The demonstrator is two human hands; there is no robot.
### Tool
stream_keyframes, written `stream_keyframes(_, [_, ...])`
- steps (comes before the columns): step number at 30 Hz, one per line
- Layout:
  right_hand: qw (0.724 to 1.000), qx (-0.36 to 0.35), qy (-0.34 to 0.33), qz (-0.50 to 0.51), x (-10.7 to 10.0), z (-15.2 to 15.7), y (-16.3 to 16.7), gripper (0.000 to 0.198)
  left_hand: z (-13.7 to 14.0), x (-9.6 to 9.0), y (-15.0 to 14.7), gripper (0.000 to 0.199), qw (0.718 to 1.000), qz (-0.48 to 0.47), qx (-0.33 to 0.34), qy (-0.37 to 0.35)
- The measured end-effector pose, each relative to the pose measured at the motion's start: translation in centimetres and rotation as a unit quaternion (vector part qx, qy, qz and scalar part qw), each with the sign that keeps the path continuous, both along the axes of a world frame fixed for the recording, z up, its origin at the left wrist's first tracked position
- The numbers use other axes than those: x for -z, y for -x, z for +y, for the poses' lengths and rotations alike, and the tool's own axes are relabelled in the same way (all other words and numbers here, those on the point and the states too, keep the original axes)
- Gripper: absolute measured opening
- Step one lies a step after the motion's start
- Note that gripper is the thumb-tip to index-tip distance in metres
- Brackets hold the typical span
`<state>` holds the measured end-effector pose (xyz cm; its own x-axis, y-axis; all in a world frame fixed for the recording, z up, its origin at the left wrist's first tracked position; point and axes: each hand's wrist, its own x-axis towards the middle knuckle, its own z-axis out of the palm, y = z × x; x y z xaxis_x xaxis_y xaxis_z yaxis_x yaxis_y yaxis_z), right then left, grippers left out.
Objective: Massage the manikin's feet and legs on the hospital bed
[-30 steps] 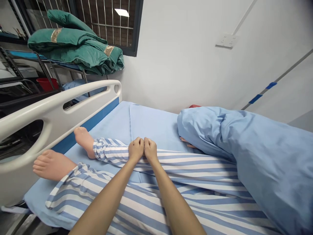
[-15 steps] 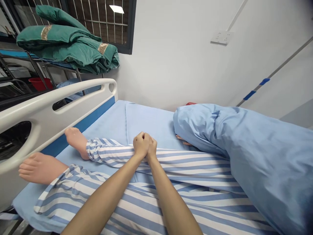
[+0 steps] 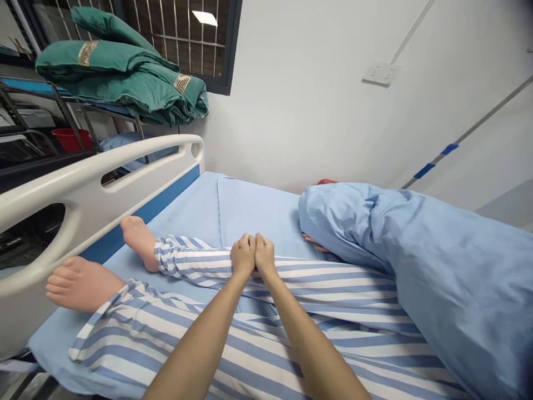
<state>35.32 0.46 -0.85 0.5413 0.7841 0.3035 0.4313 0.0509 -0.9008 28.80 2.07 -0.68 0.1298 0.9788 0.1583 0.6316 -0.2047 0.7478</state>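
Observation:
Two manikin-like legs in blue-and-white striped trousers (image 3: 154,333) lie on a light blue sheet (image 3: 245,208). Above the far leg, my left hand (image 3: 243,254) and my right hand (image 3: 265,253) are side by side, knuckles up and touching or nearly touching. Both are closed with the fingers curled under, so what is inside them, if anything, is hidden. From here I cannot tell whether they press on the trouser leg. The bare near foot (image 3: 85,283) and far foot (image 3: 139,241) point toward the footboard.
The white footboard (image 3: 145,145) rises at the left. A folded blue quilt (image 3: 441,250) covers the right side, with fingertips (image 3: 316,243) showing under its edge. Green folded bedding (image 3: 120,78) lies on a metal rack behind. A white wall (image 3: 291,83) stands beyond the bed.
My hands were pressed together and overlapping; now they are separate fists side by side, slightly lower and to the right. The whole view has shifted a little, moving the scene rightward.

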Motion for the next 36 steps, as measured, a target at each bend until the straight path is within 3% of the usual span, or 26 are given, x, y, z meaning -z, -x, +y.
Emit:
stream_keyframes(4, [0.978,-0.015,0.037,-0.202,-1.9,-1.0,-1.7,0.039,-0.3,0.2,-0.2,0.03,0.999,0.03,0.009,-0.015])
stream_keyframes(8, [0.983,-0.025,0.022,-0.18,-1.3,-1.3,-2.4,0.041,-0.2,0.4,-0.4,0.027,0.999,0.043,-0.002,-0.023])
stream_keyframes(12, [0.981,-0.024,0.06,-0.185,0.7,-1.2,-2.2,0.039,-0.1,0.5,-0.5,0.029,0.999,0.037,0.005,-0.03])
stream_keyframes(15, [0.981,-0.024,0.067,-0.182,1.1,-1.1,-2.1,0.039,-0.1,0.5,-0.4,0.029,0.999,0.036,0.01,-0.023])
stream_keyframes(20, [0.993,-0.054,0.04,-0.094,0.5,-0.9,-2.8,0.039,0.4,-0.4,-0.9,0.03,1.0,0.003,0.02,0.001])
stream_keyframes(24, [0.996,-0.064,0.0,0.069,0.3,-0.5,-3.7,0.036,0.6,-1.8,-2.7,0.032,0.996,-0.079,0.028,0.008])
stream_keyframes(27, [0.983,-0.037,-0.013,0.181,0.3,-0.2,-4.3,0.033,0.3,-1.7,-4.3,0.031,0.99,-0.14,0.024,0.004])
stream_keyframes(31, [0.969,-0.002,-0.028,0.245,0.4,-0.2,-4.6,0.033,-0.4,-0.2,-5.0,0.03,0.997,-0.076,0.024,-0.008])
stream_keyframes(36, [0.971,0.006,-0.056,0.231,0.7,-0.4,-4.1,0.033,-0.8,0.3,-4.6,0.03,0.999,0.017,0.027,-0.015])
